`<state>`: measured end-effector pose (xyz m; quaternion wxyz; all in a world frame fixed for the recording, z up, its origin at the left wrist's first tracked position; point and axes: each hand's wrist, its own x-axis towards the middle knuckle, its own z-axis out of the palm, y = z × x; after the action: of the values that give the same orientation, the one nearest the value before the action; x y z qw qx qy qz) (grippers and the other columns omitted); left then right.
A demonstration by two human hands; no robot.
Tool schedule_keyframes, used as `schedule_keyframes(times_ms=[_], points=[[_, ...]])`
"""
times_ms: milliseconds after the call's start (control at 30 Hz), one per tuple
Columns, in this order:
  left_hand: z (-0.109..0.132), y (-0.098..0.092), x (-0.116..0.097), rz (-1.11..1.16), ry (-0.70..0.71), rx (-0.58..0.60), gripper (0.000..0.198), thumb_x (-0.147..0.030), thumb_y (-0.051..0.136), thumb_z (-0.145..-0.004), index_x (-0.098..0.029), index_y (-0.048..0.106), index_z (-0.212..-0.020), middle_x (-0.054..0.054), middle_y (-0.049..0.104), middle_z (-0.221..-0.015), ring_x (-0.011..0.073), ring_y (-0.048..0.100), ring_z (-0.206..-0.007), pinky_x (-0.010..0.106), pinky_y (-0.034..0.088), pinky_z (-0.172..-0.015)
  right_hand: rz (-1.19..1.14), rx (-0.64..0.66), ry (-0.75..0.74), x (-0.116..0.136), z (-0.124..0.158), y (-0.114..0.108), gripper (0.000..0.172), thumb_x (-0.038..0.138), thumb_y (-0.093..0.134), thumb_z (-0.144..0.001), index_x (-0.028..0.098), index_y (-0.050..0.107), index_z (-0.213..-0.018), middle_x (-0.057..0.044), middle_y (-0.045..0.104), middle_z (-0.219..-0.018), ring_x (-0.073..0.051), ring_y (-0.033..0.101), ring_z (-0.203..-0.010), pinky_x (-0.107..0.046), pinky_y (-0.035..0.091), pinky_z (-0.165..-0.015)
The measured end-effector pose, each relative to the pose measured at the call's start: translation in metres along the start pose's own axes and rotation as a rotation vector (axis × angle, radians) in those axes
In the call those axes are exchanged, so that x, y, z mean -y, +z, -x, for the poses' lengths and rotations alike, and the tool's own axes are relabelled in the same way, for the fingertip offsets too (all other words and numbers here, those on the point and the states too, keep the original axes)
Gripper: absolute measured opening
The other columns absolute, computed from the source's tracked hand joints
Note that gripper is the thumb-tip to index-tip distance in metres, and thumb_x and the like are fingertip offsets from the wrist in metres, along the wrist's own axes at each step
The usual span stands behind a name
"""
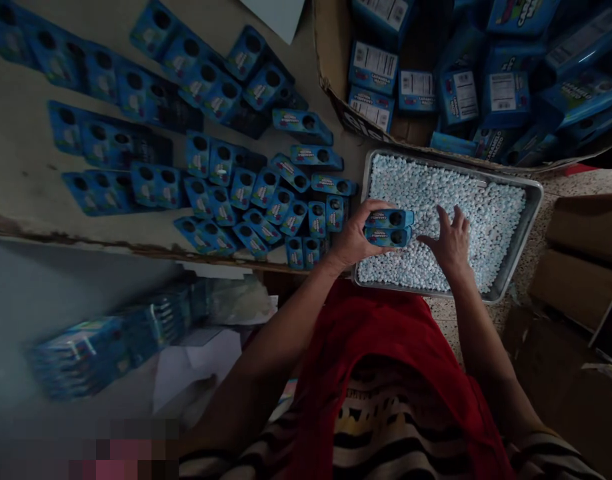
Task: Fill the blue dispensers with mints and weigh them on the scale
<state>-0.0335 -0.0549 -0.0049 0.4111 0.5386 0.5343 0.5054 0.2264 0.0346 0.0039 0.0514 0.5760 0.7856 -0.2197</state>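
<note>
Directly before you lies the tray, with pellets spread inside it. Your left hand holds a pair of boxes over the tray's left part; your right hand is over the pellets, to the right of that pair. To your left, the tabletop carries rows of boxes, the nearest ones just beside the tray. Beyond the tray is a carton with jumbled boxes in it. Stacked cartons are at your right, and packs lie at your near left, below the tabletop's edge.
</note>
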Motion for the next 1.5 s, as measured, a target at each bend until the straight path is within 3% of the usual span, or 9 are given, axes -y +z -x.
schedule_keyframes(times_ms=[100, 233, 433, 667, 800, 1100, 1200, 1300, 1500], points=[[0.004, -0.001, 0.006, -0.016, -0.082, -0.014, 0.08, -0.056, 0.1, -0.078, -0.027, 0.06, -0.141, 0.009, 0.07, -0.139, 0.0304, 0.072, -0.13, 0.046, 0.062, -0.11, 0.216, 0.074, -0.018, -0.001, -0.004, 0.032, 0.081, 0.058, 0.07, -0.103, 0.019, 0.048, -0.171, -0.032, 0.037, -0.177, -0.052, 0.041, -0.156, -0.067, 0.044, -0.118], [0.013, 0.002, 0.009, -0.057, -0.165, -0.025, 0.084, -0.046, 0.103, -0.073, -0.028, 0.059, -0.142, 0.007, 0.07, -0.138, 0.0298, 0.073, -0.126, 0.045, 0.063, -0.108, 0.132, 0.213, -0.08, -0.005, -0.003, 0.054, 0.041, 0.044, 0.056, -0.111, 0.016, 0.074, -0.135, -0.024, 0.072, -0.137, -0.035, 0.065, -0.122, -0.045, 0.049, -0.104], [0.015, 0.016, 0.003, -0.302, -0.258, -0.038, 0.082, -0.011, 0.096, -0.068, -0.026, 0.058, -0.14, 0.007, 0.068, -0.137, 0.0314, 0.069, -0.131, 0.048, 0.06, -0.116, -0.59, 0.118, 0.167, -0.004, 0.013, 0.011, 0.023, 0.042, 0.074, -0.091, 0.021, 0.075, -0.1, 0.001, 0.069, -0.078, -0.017, 0.056, -0.068, -0.027, 0.042, -0.068], [0.009, 0.028, -0.009, -0.374, -0.21, -0.002, 0.077, -0.005, 0.089, -0.071, -0.026, 0.06, -0.139, 0.008, 0.068, -0.134, 0.0318, 0.069, -0.13, 0.047, 0.061, -0.113, -0.673, 0.17, -0.082, 0.042, 0.029, -0.053, 0.013, 0.027, 0.077, -0.088, 0.023, 0.081, -0.1, -0.002, 0.08, -0.093, -0.019, 0.068, -0.079, -0.03, 0.053, -0.077], [0.009, 0.03, -0.018, -0.392, -0.222, 0.004, 0.075, -0.008, 0.09, -0.073, -0.026, 0.06, -0.14, 0.008, 0.069, -0.135, 0.0317, 0.069, -0.13, 0.045, 0.061, -0.112, -0.636, 0.178, -0.183, 0.053, 0.023, -0.046, 0.022, 0.02, 0.078, -0.086, 0.023, 0.085, -0.107, -0.006, 0.085, -0.106, -0.024, 0.076, -0.098, -0.036, 0.056, -0.093], [0.011, 0.032, -0.011, -0.345, -0.22, 0.082, 0.078, -0.009, 0.095, -0.068, -0.025, 0.06, -0.136, 0.008, 0.069, -0.134, 0.0332, 0.068, -0.13, 0.048, 0.058, -0.113, -0.627, 0.145, -0.094, 0.063, 0.008, -0.038, 0.037, 0.019, 0.079, -0.082, 0.024, 0.083, -0.119, -0.004, 0.086, -0.116, -0.026, 0.078, -0.107, -0.04, 0.059, -0.101], [0.012, 0.029, -0.013, -0.348, -0.239, 0.093, 0.077, -0.011, 0.096, -0.068, -0.025, 0.061, -0.135, 0.008, 0.069, -0.132, 0.0326, 0.069, -0.128, 0.047, 0.059, -0.111, -0.553, 0.145, -0.084, 0.065, 0.005, -0.038, 0.049, 0.02, 0.082, -0.078, 0.025, 0.078, -0.127, -0.002, 0.083, -0.102, -0.025, 0.076, -0.094, -0.038, 0.058, -0.09], [0.012, 0.025, -0.015, -0.359, -0.262, 0.103, 0.076, -0.011, 0.095, -0.069, -0.026, 0.062, -0.136, 0.007, 0.069, -0.132, 0.0323, 0.07, -0.128, 0.045, 0.061, -0.109, -0.611, 0.121, -0.007, 0.065, 0.005, -0.035, 0.037, 0.038, 0.085, -0.081, 0.023, 0.076, -0.114, 0.0, 0.076, -0.089, -0.021, 0.07, -0.081, -0.034, 0.054, -0.079], [0.014, 0.02, -0.011, -0.383, -0.205, 0.081, 0.074, -0.003, 0.085, -0.072, -0.026, 0.063, -0.138, 0.009, 0.07, -0.134, 0.0322, 0.069, -0.13, 0.047, 0.06, -0.112, -1.078, 0.144, 0.225, 0.047, 0.007, -0.023, 0.034, 0.051, 0.081, -0.076, 0.023, 0.068, -0.09, 0.003, 0.065, -0.075, -0.013, 0.051, -0.065, -0.027, 0.043, -0.067]])
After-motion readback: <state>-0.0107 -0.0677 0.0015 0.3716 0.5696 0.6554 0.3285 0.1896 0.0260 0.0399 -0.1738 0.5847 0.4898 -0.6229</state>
